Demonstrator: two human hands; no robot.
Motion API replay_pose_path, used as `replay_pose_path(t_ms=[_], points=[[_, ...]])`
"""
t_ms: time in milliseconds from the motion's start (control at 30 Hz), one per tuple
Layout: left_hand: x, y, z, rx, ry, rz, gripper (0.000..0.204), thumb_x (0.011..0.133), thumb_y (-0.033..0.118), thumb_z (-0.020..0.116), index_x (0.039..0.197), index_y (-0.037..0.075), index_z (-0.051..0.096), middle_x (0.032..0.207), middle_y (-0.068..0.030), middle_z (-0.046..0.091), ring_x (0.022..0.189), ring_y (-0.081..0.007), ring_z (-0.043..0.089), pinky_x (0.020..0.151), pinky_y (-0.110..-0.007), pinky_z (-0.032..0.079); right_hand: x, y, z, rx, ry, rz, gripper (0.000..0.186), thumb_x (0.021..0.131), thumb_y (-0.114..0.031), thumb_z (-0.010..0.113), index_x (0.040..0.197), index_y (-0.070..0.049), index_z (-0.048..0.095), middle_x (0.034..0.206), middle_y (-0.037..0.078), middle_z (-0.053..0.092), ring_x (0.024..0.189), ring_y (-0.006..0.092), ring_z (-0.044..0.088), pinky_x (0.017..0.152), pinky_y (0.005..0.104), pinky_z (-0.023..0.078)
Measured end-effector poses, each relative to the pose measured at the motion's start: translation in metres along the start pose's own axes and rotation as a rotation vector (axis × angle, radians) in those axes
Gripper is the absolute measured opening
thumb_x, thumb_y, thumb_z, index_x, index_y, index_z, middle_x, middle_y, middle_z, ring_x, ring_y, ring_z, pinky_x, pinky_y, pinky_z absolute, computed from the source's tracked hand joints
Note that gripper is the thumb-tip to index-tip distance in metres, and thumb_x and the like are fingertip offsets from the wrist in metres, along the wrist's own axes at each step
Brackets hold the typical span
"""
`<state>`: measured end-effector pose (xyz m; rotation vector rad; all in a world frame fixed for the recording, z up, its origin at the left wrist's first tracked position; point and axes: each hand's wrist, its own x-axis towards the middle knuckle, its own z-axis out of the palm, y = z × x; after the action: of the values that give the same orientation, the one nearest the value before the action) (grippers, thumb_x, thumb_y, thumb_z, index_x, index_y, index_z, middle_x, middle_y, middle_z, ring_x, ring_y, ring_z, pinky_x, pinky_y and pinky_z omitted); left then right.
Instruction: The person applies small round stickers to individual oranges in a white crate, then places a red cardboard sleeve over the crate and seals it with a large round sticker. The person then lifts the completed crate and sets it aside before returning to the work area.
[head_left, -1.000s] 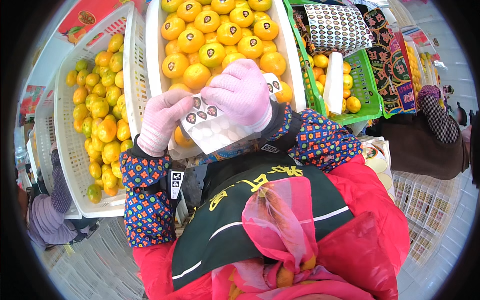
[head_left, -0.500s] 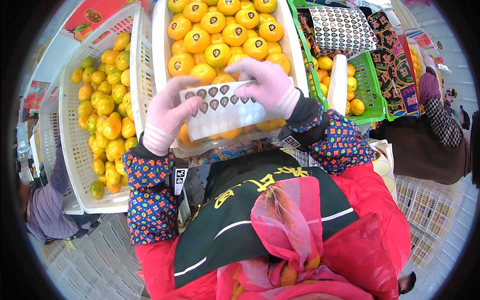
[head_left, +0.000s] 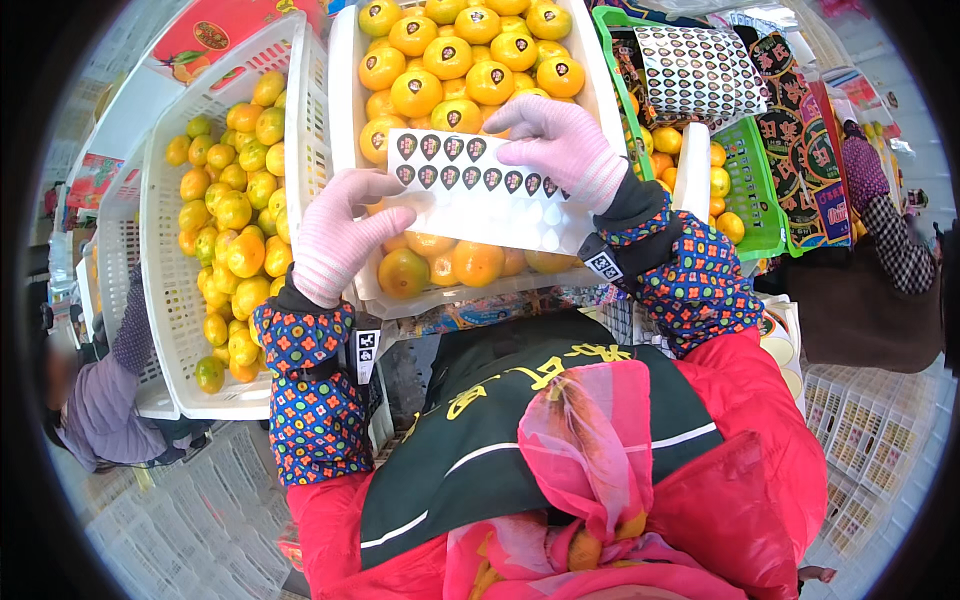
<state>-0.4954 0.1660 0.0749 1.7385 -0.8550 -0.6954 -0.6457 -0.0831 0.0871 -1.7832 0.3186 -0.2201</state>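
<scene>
A sticker sheet (head_left: 480, 195) is held over the near end of the middle crate (head_left: 340, 120), between the left hand (head_left: 335, 240) and right hand (head_left: 560, 140). Another crate (head_left: 160, 330) sits to its left, a basket (head_left: 750, 190) to its right with more sticker sheets (head_left: 700, 70) lying on it.

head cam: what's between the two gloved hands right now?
The sticker sheet spans the gap in the head view: left hand holds its left edge, right hand its upper right. Behind it lies the white crate of stickered oranges.
</scene>
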Motion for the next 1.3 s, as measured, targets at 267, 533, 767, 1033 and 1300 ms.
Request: replay_pose_path(t_ms=[267,533,767,1033,1300], points=[[0.001,0.015,0.005,-0.451,-0.034,-0.080,0.039,0.085,0.004,0.077,0.122,-0.003,0.064,0.112,-0.0076,0.071,0.100,-0.0149,0.067,0.094,-0.030,0.053,0.003,-0.009,0.007,-0.154,-0.107,0.010,0.027,0.082,-0.003,0.073,0.109,-0.006,0.071,0.085,0.001,0.070,0.078,0.0078,0.066,0.071,0.0228,0.053],[0.000,0.013,0.016,-0.574,0.029,-0.089,0.027,0.090,0.002,0.071,0.116,-0.002,0.071,0.107,-0.0095,0.074,0.097,-0.0164,0.070,0.089,-0.029,0.054,0.022,-0.009,0.039,-0.362,0.062,-0.536,0.021,0.077,-0.015,0.079,0.096,-0.010,0.072,0.085,0.004,0.070,0.069,0.0178,0.067,0.064,0.0322,0.054],[-0.003,0.011,0.023,-0.480,0.186,0.019,0.023,0.090,-0.002,0.070,0.112,-0.001,0.073,0.099,-0.0055,0.075,0.090,-0.0124,0.068,0.080,-0.025,0.053,0.026,-0.014,0.058,-0.559,0.238,-0.715,0.019,0.070,-0.015,0.081,0.087,-0.014,0.073,0.081,0.003,0.064,0.082,0.0255,0.061,0.076,0.0372,0.046],[-0.001,0.008,0.025,-0.571,0.223,0.037,0.022,0.090,-0.004,0.069,0.111,-0.001,0.074,0.099,-0.0067,0.075,0.089,-0.0130,0.068,0.084,-0.025,0.053,0.030,-0.017,0.066,-0.687,0.469,-0.997,0.020,0.063,-0.018,0.080,0.081,-0.018,0.070,0.080,-0.003,0.063,0.078,0.0201,0.060,0.075,0.0367,0.044],[-0.001,-0.005,0.022,-0.651,0.155,-0.071,0.023,0.091,-0.005,0.068,0.113,-0.003,0.070,0.104,-0.0078,0.074,0.093,-0.0155,0.068,0.087,-0.028,0.053,0.019,-0.014,0.064,-0.837,0.486,-1.129,0.019,0.061,-0.015,0.071,0.079,-0.020,0.068,0.077,-0.007,0.062,0.074,0.0171,0.060,0.078,0.0349,0.046]])
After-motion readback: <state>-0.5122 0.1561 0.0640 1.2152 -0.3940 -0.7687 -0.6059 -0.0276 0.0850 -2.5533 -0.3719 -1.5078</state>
